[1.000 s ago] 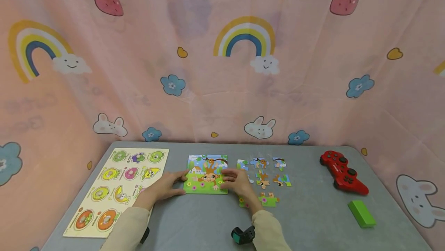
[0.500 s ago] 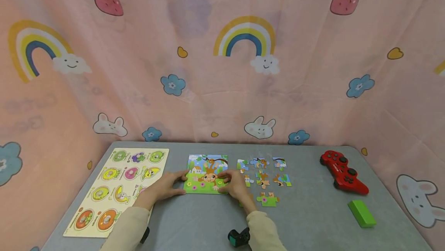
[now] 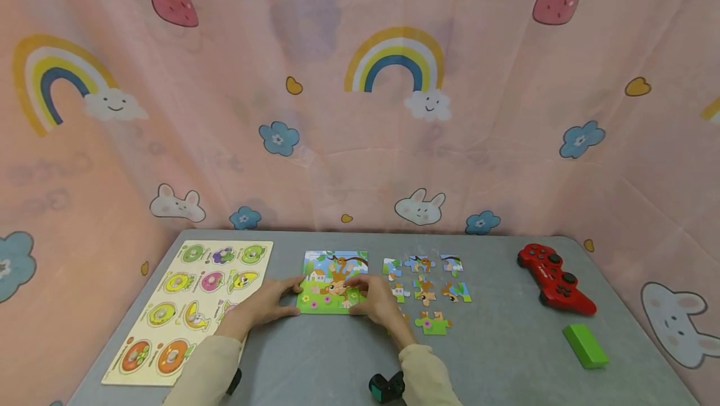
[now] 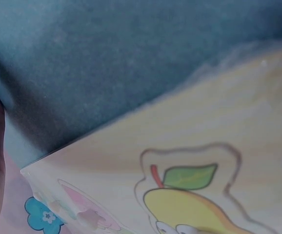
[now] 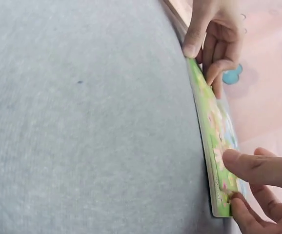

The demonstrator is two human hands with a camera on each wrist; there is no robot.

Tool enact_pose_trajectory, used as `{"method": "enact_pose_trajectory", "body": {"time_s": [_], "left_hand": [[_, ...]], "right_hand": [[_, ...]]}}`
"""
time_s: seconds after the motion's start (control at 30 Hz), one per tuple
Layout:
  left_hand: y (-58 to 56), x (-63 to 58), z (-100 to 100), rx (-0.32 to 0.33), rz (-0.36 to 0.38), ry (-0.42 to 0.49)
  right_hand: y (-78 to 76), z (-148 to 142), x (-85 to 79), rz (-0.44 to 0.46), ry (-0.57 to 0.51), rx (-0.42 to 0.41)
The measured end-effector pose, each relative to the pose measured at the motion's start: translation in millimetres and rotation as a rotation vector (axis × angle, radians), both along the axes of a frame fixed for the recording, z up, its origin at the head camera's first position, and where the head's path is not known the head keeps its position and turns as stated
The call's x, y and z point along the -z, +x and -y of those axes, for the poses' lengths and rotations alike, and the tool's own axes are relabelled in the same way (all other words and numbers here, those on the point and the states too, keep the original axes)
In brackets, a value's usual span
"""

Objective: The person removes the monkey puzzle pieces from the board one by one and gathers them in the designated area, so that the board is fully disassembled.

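A square puzzle board with a monkey picture lies on the table. My left hand holds its left side, thumb at the near corner and index finger farther up the edge. My right hand is over the board's lower right part, where thumb and fingers pinch a small puzzle piece close to the surface; most of that piece is hidden. In the right wrist view the board's green front edge runs between both hands. The left wrist view has only a sliver of hand at its left border.
Several loose jigsaw pieces lie in rows right of the board. A cream fruit board is at the left, partly under my left forearm. Farther right are a red game controller and a green block. A pink printed curtain hangs behind.
My right hand has moved left from the board's right edge onto its lower right part, uncovering some loose pieces. The left hand has stayed at the left edge.
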State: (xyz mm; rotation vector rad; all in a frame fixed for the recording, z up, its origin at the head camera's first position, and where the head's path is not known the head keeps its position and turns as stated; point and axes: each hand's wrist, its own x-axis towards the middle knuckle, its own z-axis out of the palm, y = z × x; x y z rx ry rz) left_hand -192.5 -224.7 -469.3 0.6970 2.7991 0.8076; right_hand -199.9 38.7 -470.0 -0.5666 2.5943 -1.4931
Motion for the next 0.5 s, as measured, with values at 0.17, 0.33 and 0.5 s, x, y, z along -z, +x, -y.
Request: {"method": "enact_pose_trajectory", "body": {"time_s": [0.17,0.33,0.5], "left_hand": [[-0.1,1.0,-0.4,-0.005,0.009,0.003],[1.2,-0.8,-0.3,-0.002,0.006,0.005],[1.3,-1.9,-0.4,-0.011,0.012,0.002]], "right_hand": [[2.3,-0.2,0.1,0.037,-0.035,-0.002],[3.5,-0.5,3.2,0.092,-0.05,0.025],[1.1,-3.6,2.8,0.099,-0.106,0.044]]}}
